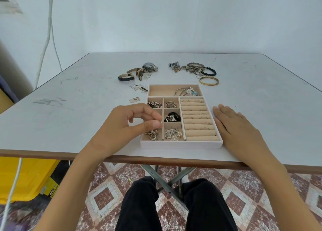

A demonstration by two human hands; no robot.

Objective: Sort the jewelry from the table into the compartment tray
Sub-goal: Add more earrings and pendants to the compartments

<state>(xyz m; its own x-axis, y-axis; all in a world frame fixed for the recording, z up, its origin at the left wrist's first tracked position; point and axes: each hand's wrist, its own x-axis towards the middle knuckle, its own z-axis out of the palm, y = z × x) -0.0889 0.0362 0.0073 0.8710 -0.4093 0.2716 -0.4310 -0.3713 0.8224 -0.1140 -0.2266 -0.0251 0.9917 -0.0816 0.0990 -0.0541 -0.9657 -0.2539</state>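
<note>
Jewelry is partly sorted, and one piece is on its way in. Nearest, the compartment tray (181, 144) sits by the front edge of the bench (69, 126). The left hand (129, 121) hovers over the tray's left column, its fingers (155, 125) narrowed to a pinch on a tiny pale bead (161, 123) (a stud or earring, too small to be sure). The right hand (233, 124) lies flat on the bench just beside the tray's right wall, fingers straight and holding nothing.

The step in hand looks like placing. The next move probably calls for lowering the pinch into the near-left cell, where a pearl cluster (152, 135) lies, and letting go low so the round piece cannot roll over a divider.

The tray has pale walls and a beige, velvety lining. Its padded rolls (198, 126) grip thin rings in their grooves. Other cells hold silver wire hearts (173, 134), a glossy black piece (172, 117), linked chains (155, 104) and hoops (171, 104). The long far cell holds a silver bangle (181, 91).

Beyond, not yet sorted, lie strap watches (139, 72), a tangled chain heap (190, 69), a black bead bracelet (210, 71) and a smooth gold bangle (208, 81).
</note>
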